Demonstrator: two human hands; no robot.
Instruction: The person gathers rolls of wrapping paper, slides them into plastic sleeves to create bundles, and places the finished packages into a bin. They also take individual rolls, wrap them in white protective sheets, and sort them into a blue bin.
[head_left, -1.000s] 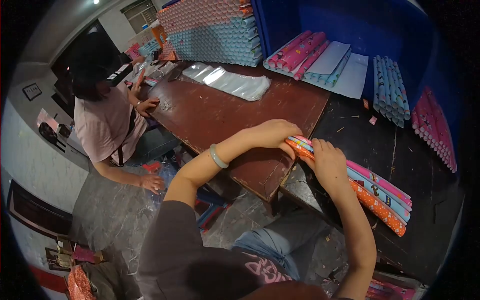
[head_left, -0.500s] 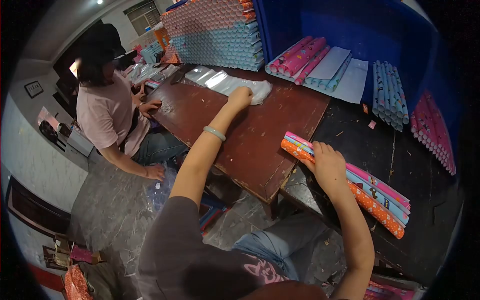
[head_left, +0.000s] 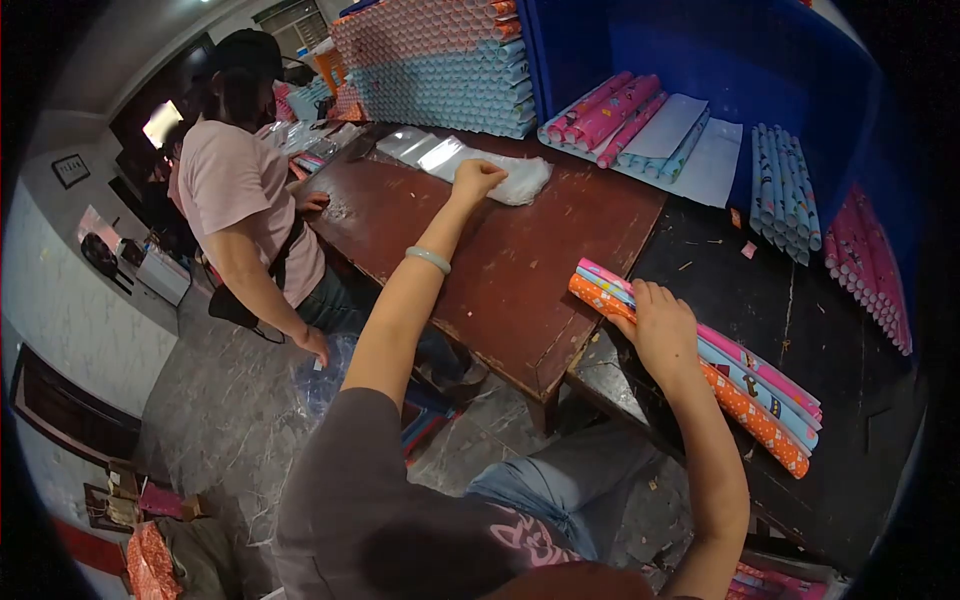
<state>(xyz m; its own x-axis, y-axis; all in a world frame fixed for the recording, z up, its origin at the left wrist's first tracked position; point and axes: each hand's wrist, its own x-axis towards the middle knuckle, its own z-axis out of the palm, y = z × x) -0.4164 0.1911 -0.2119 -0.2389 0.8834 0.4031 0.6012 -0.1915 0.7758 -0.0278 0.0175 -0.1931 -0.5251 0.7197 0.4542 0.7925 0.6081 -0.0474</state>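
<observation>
My left hand (head_left: 478, 182) reaches over the brown table, thumb and fingers pinched together just above a pile of clear plastic bags (head_left: 520, 184). Whether a bag's edge is between the fingertips I cannot make out. My right hand (head_left: 665, 332) is wrapped round a bundle of wrapping paper rolls: a pink roll (head_left: 775, 372), a light blue roll (head_left: 752, 388) and an orange roll (head_left: 755, 420). The bundle lies slantwise on the black table, its far end at the brown table's edge.
A co-worker (head_left: 235, 190) stands at the left of the brown table (head_left: 400, 235). Stacked rolls (head_left: 435, 80) rise at the back. Pink rolls (head_left: 615, 110), blue rolls (head_left: 780, 190) and more pink rolls (head_left: 865, 260) lie along the blue partition (head_left: 690, 55).
The co-worker has risen from the seat and turned away. My left hand has lifted slightly off the plastic bags, fingertips now pointing right. My right hand keeps its grip on the rolls.
</observation>
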